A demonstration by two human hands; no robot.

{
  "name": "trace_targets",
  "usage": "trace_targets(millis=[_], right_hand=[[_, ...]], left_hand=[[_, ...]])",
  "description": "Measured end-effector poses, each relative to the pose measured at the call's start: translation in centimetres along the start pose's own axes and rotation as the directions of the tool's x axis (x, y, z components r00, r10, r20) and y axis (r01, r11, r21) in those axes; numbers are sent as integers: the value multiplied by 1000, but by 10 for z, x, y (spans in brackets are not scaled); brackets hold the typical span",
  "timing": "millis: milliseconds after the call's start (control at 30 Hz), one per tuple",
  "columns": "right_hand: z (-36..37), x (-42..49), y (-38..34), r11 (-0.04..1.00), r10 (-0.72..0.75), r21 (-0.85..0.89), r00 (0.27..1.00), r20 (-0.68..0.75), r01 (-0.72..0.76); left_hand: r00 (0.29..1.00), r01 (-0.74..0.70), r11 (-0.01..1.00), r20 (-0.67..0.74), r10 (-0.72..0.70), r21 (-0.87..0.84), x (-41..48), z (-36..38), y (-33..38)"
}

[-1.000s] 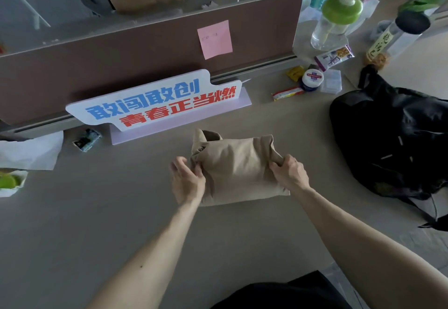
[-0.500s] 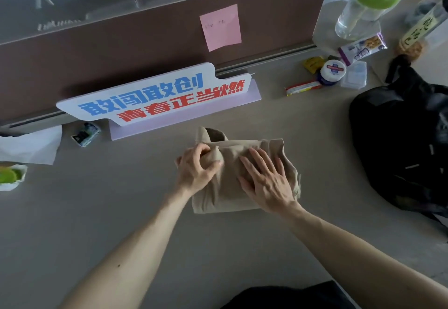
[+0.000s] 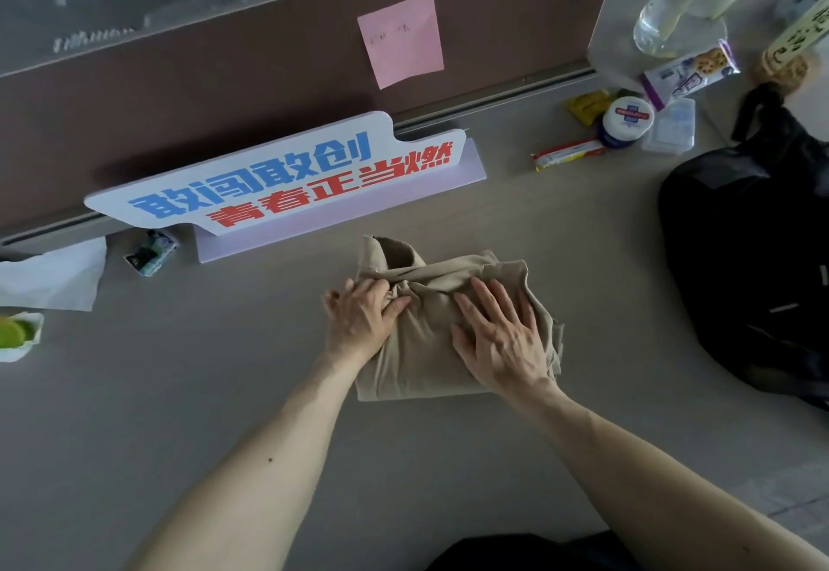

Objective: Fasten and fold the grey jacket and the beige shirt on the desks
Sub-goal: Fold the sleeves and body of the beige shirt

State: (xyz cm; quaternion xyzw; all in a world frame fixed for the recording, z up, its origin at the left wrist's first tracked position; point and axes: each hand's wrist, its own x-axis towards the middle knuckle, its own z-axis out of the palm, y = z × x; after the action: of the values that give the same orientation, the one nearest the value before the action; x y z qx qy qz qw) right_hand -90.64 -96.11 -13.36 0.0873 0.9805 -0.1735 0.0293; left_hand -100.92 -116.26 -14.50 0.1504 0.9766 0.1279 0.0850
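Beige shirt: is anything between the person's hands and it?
Nothing visible. Both hands are directly on the beige shirt: the right hand lies flat on top, the left hand grips the bunched fold at its left side. The sign and black bag sit apart.

One wide-angle camera, worn on the head, looks forward and steeply down at close range — desk [image 3: 179, 413] beneath the fingers [image 3: 493, 303], partition [image 3: 224, 90] beyond them, a black bag [image 3: 740, 256] to their right.
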Motion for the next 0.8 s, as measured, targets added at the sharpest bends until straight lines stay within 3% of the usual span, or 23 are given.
trace_targets(millis=[67, 133, 200, 333, 467, 567, 667, 800], right_hand=[[0, 1, 2, 999, 44, -18, 999, 9, -44], [1, 1, 5, 996, 89, -33, 995, 54, -87], [1, 3, 7, 990, 142, -40, 983, 114, -138], [-5, 8, 11, 952, 305, -59, 927, 217, -300], [-19, 1, 18, 816, 549, 28, 788, 280, -578], [-30, -10, 20, 724, 644, 125, 730, 228, -678], [-38, -24, 23, 618, 687, 264, 672, 276, -740], [-51, -45, 37, 519, 639, 398, 653, 407, -757]], left_hand=[[983, 173, 978, -41, -178, -116, -3, 5, 4], [920, 376, 886, -3, -392, -271, -3, 5, 6], [863, 487, 805, 46, -503, -339, -3, 4, 7], [837, 544, 741, 197, -510, -394, 5, 2, 6], [767, 642, 628, 348, -539, -440, 1, -9, 6], [798, 594, 551, 342, -497, -585, -11, -17, 14], [807, 555, 374, 373, -458, -742, -24, -27, 26], [878, 443, 372, 310, -366, -816, -33, -39, 35]])
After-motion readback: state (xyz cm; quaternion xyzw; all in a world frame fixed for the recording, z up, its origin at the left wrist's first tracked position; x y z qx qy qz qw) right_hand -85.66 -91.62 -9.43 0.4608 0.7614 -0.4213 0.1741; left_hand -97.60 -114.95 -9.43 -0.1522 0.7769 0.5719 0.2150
